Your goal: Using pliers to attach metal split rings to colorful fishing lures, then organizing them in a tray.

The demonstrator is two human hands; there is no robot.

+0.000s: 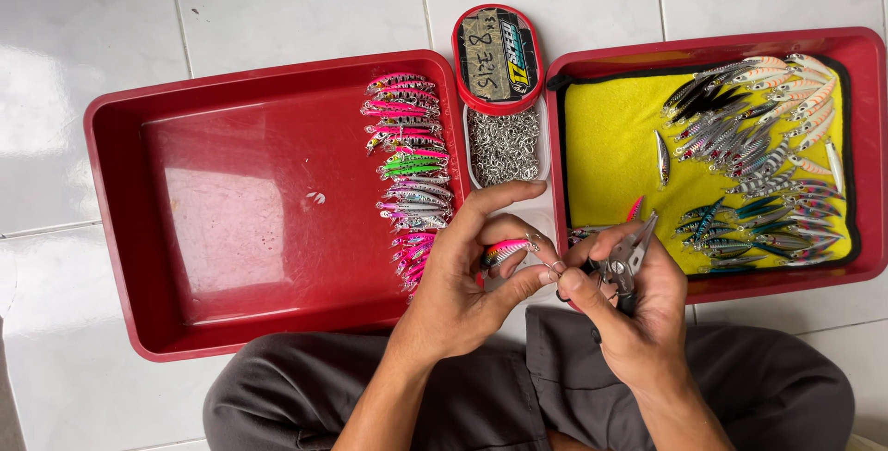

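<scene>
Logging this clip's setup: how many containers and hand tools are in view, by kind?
Red trays: 2 (left tray, right tray)
Clear tub of small metal rings: 1
Red lid: 1
Pliers, in the right hand: 1
Total: 5

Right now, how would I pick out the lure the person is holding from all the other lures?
Find the two red trays on the white tile floor; between them stands a small tub of metal rings. Just below it, the left hand pinches one pink lure beside the right hand with its pliers. It alone is off the trays.
</scene>
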